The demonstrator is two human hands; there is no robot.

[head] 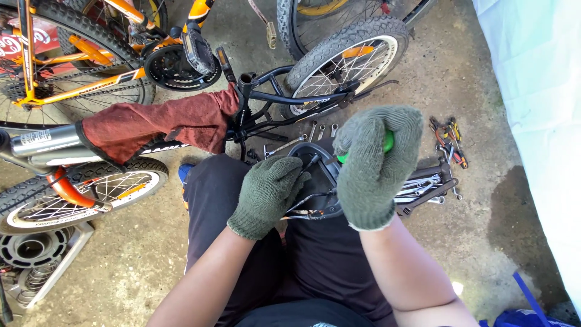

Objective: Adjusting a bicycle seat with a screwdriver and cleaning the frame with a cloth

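Observation:
My right hand [374,162], in a grey-green knit glove, grips the green handle of a screwdriver [387,143] whose shaft points down-left into a black bicycle saddle [319,181] turned underside up on my lap. My left hand [268,192], in a darker green glove, pinches the saddle's edge near the screwdriver tip [310,162]. The saddle's metal rails show under my hands. A small black bicycle [284,97] lies on the concrete just beyond my knees.
A red-brown rag [151,124] drapes over a bicycle frame at left. Orange bicycles [78,54] stand behind. Wrenches and pliers [445,145] lie on the floor at right, beside a pale sheet [538,91]. A sprocket holder [36,254] sits lower left.

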